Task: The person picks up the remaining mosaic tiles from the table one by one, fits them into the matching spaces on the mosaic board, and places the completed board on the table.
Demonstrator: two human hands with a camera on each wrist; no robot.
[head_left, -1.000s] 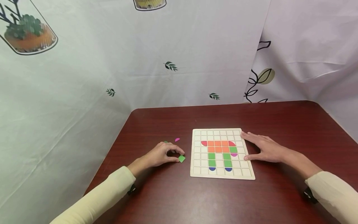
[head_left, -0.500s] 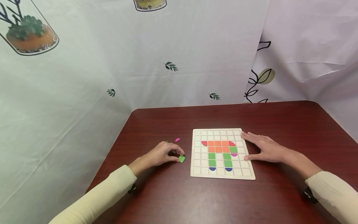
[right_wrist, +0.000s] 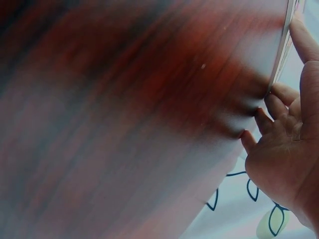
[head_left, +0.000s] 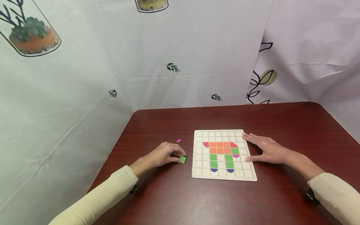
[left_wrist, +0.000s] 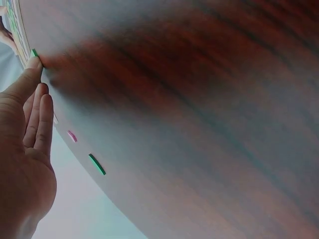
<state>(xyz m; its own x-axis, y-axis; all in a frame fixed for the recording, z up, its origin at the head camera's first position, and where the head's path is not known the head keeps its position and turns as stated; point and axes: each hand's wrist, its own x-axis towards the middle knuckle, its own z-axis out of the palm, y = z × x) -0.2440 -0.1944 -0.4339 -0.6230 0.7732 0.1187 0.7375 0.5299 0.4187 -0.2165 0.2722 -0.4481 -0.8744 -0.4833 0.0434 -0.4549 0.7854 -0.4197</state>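
Note:
My left hand (head_left: 163, 154) pinches a small green square tile (head_left: 183, 159) between thumb and fingers, low over the table left of the board. In the left wrist view the thumb tip presses on that green tile's edge. The cream grid board (head_left: 198, 163) holds an animal-like pattern of orange, green, red, magenta and blue pieces. My right hand (head_left: 268, 150) rests along the board's right edge, fingers spread, thumb and fingertips touching the rim. In the right wrist view its fingertips (right_wrist: 277, 92) meet the board's side and the tabletop.
A magenta half-round piece (head_left: 179, 141) lies beyond the left hand. Near it in the left wrist view lies another green piece (left_wrist: 97, 164), hidden behind the hand in the head view. The dark red table (head_left: 225, 203) ends at a patterned white cloth (head_left: 197, 47).
The green tile has turned slightly in my left fingers. The green piece behind that hand has gone out of sight in the head view. My right hand stays on the board's edge.

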